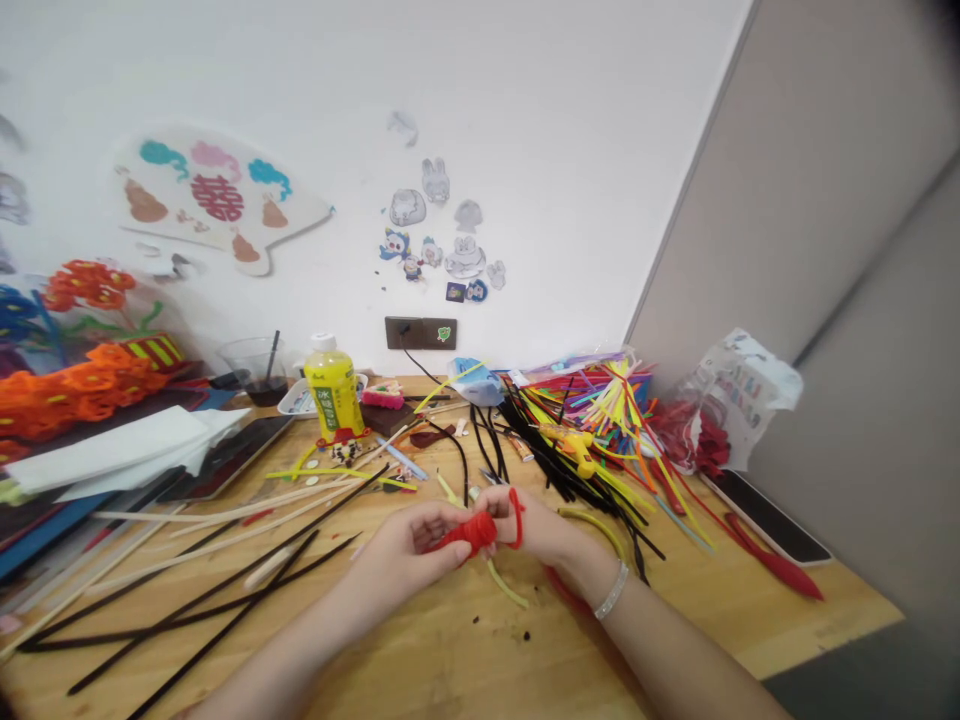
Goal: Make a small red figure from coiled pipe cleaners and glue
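A tightly wound red pipe cleaner coil (pixel 480 530) is held above the front middle of the wooden table. My left hand (pixel 420 540) is closed around it, thumb on the near side. At the coil's right end, my right hand (pixel 525 520) is closed on the red pipe cleaner, its fingertips partly hidden behind the coil. A loose red end curves up in front of the right hand. Below the hands, a pale yellow-green pipe cleaner (pixel 506 585) lies on the table.
Black pipe cleaners (pixel 225 600) lie across the left side. A yellow drink bottle (pixel 334 390) stands at the back. Behind my right hand are a pile of colourful pipe cleaners (pixel 600 390) and a yellow glue gun (pixel 576 450). A phone (pixel 769 515) lies at the right edge.
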The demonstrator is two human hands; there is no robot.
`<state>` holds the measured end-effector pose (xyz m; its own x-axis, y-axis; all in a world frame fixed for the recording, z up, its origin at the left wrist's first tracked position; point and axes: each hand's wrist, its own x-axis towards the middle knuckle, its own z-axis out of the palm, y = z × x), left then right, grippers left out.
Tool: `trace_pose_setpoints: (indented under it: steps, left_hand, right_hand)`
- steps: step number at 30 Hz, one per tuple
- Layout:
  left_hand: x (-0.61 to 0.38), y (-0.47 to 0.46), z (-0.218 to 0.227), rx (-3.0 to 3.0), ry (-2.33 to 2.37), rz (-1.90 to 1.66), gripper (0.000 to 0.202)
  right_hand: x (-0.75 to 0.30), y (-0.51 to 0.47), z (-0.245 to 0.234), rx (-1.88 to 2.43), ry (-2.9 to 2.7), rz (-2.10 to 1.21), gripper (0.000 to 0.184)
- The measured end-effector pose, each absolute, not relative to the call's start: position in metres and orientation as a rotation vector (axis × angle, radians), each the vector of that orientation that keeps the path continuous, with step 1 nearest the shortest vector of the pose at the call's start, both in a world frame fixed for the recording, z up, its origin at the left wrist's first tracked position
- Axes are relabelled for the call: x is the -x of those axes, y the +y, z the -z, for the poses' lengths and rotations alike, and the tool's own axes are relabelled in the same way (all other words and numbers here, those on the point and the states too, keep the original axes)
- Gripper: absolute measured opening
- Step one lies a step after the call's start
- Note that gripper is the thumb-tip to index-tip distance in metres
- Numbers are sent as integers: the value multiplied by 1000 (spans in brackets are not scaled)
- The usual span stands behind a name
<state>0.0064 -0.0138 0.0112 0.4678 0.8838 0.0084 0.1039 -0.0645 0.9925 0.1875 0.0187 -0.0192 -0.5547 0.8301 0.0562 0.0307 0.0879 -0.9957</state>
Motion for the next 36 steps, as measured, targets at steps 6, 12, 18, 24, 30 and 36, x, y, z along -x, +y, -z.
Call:
trace_pose_setpoints:
  steps: [6,12,18,24,30,36]
  left_hand:
    - [0,-5,-16,-1611,899,-978,21]
    - [6,5,-12,-1653,1054,-1059,23]
    - [7,8,-3,-1837,1206,-1088,18]
    - [7,8,-3,-2051,1349,-1162,15]
    - [9,13,4,-2235,1369,-1074,17]
    - [6,7,2,-2309,1209,-874,16]
  right_hand:
    - [-185,8,9,865,-1968,-1262,20]
    - [-194,1,-5,984,-2216,-1092,15]
    - [-197,-3,-2,1032,-2411,-966,14]
    - [-196,-6,1,1147,-2460,-781,19]
    - [-196,-5,-8,872,-2634,-807,8]
    - [-193,-4,-11,799,-2442,-745,13]
